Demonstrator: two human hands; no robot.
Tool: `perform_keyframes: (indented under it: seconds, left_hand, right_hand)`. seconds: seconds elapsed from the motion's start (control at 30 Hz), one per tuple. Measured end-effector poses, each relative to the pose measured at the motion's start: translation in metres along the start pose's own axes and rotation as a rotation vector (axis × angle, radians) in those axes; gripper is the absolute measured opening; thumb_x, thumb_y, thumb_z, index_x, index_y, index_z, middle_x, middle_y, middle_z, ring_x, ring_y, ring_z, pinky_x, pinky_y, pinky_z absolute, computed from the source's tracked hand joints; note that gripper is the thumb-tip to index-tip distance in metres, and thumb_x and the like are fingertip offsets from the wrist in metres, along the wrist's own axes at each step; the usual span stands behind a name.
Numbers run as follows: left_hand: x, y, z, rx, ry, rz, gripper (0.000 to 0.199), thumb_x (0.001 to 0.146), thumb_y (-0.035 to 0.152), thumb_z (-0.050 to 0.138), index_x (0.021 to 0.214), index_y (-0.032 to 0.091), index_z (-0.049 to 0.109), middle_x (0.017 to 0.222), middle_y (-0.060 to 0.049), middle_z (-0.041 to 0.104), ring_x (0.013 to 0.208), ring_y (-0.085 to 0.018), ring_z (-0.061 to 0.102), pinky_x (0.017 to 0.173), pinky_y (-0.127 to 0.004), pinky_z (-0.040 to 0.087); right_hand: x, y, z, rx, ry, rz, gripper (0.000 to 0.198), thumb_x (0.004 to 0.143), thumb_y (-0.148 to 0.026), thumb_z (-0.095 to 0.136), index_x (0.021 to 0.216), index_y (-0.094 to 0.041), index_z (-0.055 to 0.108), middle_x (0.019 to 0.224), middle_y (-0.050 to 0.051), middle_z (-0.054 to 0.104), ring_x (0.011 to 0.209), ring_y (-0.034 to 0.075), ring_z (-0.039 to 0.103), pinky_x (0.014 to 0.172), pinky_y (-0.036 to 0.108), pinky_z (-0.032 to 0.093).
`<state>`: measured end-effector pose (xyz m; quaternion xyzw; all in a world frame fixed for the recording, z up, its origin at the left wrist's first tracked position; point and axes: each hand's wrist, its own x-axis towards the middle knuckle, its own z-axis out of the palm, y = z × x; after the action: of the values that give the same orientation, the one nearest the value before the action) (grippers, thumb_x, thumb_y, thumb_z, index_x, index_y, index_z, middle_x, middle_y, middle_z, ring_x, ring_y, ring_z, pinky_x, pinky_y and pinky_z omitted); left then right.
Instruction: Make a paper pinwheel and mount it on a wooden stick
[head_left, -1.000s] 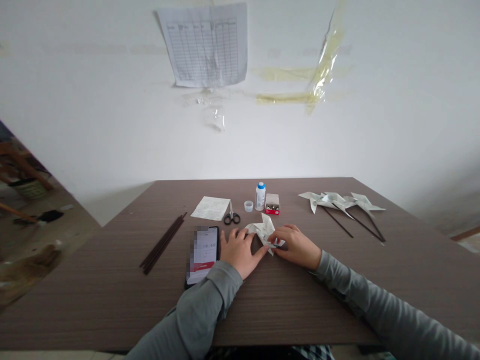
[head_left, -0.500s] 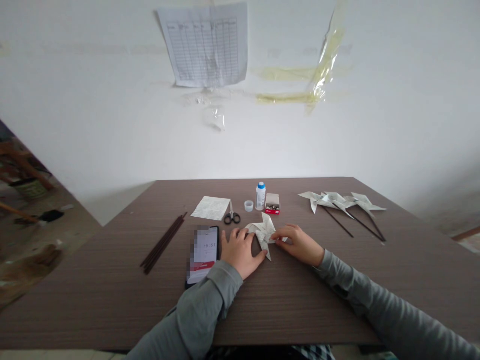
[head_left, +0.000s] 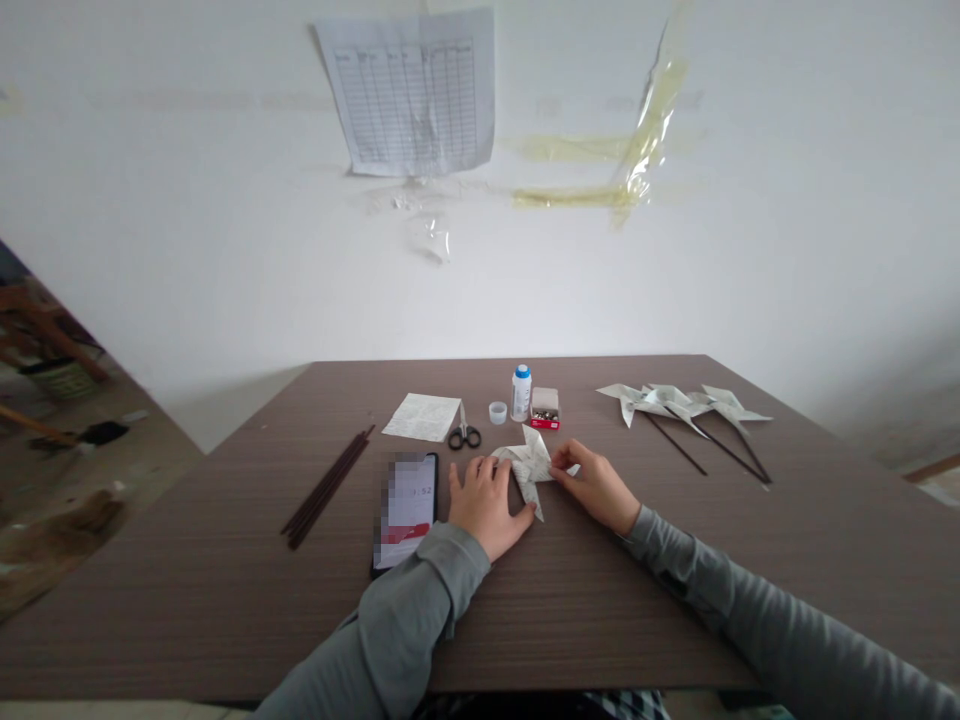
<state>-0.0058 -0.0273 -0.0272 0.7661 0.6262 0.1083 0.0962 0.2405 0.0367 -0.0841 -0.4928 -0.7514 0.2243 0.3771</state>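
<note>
A paper pinwheel (head_left: 533, 465) with printed text and folded blades lies on the table in front of me. Spread over its left side is my left hand (head_left: 484, 505), with fingers apart and the fingertips and thumb on or beside the blades. My right hand (head_left: 596, 485) pinches the tip of the right blade between thumb and index finger. Beyond the pinwheel stand a white bottle with a blue cap (head_left: 521, 393) and a small red box of metal pins (head_left: 545, 412). A small clear plastic cap (head_left: 497, 412) sits beside the bottle.
Black-handled scissors (head_left: 465, 436) lie against a paper sheet (head_left: 422, 417). A phone (head_left: 405, 510) is left of my left hand, with thin brown sticks (head_left: 327, 488) farther left. Several finished pinwheels on sticks (head_left: 679, 403) rest at the back right. A wall borders the table's far edge.
My right hand has shifted slightly, its thumb and index finger now pinching the right blade's tip. The left hand has barely moved.
</note>
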Motion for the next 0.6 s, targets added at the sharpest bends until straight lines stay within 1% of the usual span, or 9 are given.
perform_keyframes:
  seconds: [0.07, 0.17, 0.33, 0.4, 0.5, 0.6]
  left_hand:
    - [0.0, 0.0, 0.001, -0.004, -0.002, -0.003, 0.064, 0.11, 0.038, 0.088, 0.173, 0.027, 0.079, 0.184, -0.021, 0.077, 0.179, -0.051, 0.063, 0.158, -0.087, 0.039]
    - [0.0, 0.003, 0.001, -0.003, -0.013, -0.014, 0.066, 0.11, 0.036, 0.088, 0.175, 0.028, 0.077, 0.186, -0.019, 0.076, 0.182, -0.05, 0.062, 0.16, -0.085, 0.038]
    - [0.0, 0.009, -0.001, -0.02, -0.028, -0.016, 0.068, 0.111, 0.035, 0.086, 0.178, 0.029, 0.076, 0.188, -0.019, 0.075, 0.184, -0.049, 0.06, 0.161, -0.086, 0.035]
    - [0.0, 0.01, -0.001, -0.026, -0.032, -0.019, 0.069, 0.112, 0.035, 0.085, 0.18, 0.028, 0.075, 0.19, -0.019, 0.074, 0.186, -0.049, 0.058, 0.162, -0.085, 0.034]
    - [0.0, 0.01, -0.002, -0.036, -0.04, -0.021, 0.07, 0.112, 0.034, 0.085, 0.182, 0.028, 0.074, 0.191, -0.019, 0.073, 0.188, -0.047, 0.056, 0.163, -0.085, 0.032]
    - [0.001, 0.01, -0.001, -0.055, -0.033, -0.015, 0.071, 0.111, 0.033, 0.087, 0.181, 0.03, 0.075, 0.191, -0.016, 0.074, 0.186, -0.046, 0.058, 0.163, -0.084, 0.033]
  right_hand:
    - [0.001, 0.002, 0.002, -0.031, 0.014, -0.03, 0.006, 0.105, -0.023, 0.085, 0.104, -0.029, 0.083, 0.102, 0.006, 0.094, 0.099, 0.031, 0.093, 0.099, 0.044, 0.075]
    - [0.001, 0.007, 0.003, -0.089, 0.032, -0.073, 0.004, 0.107, -0.026, 0.085, 0.106, -0.028, 0.088, 0.1, 0.006, 0.094, 0.098, 0.032, 0.092, 0.107, 0.051, 0.074]
    - [-0.002, 0.01, 0.002, -0.192, 0.043, -0.122, 0.012, 0.114, -0.031, 0.08, 0.107, -0.028, 0.09, 0.103, 0.007, 0.095, 0.1, 0.032, 0.092, 0.121, 0.06, 0.07]
    - [-0.004, 0.008, 0.001, -0.229, 0.043, -0.123, 0.014, 0.115, -0.03, 0.079, 0.108, -0.028, 0.09, 0.104, 0.007, 0.095, 0.1, 0.032, 0.093, 0.125, 0.062, 0.068]
    - [-0.007, 0.004, 0.001, -0.266, 0.019, -0.101, 0.015, 0.113, -0.028, 0.078, 0.111, -0.028, 0.092, 0.105, 0.006, 0.096, 0.099, 0.031, 0.093, 0.131, 0.064, 0.065]
    - [-0.008, 0.003, 0.001, -0.288, 0.0, -0.086, 0.017, 0.111, -0.026, 0.078, 0.115, -0.028, 0.094, 0.108, 0.006, 0.096, 0.103, 0.031, 0.094, 0.134, 0.065, 0.063]
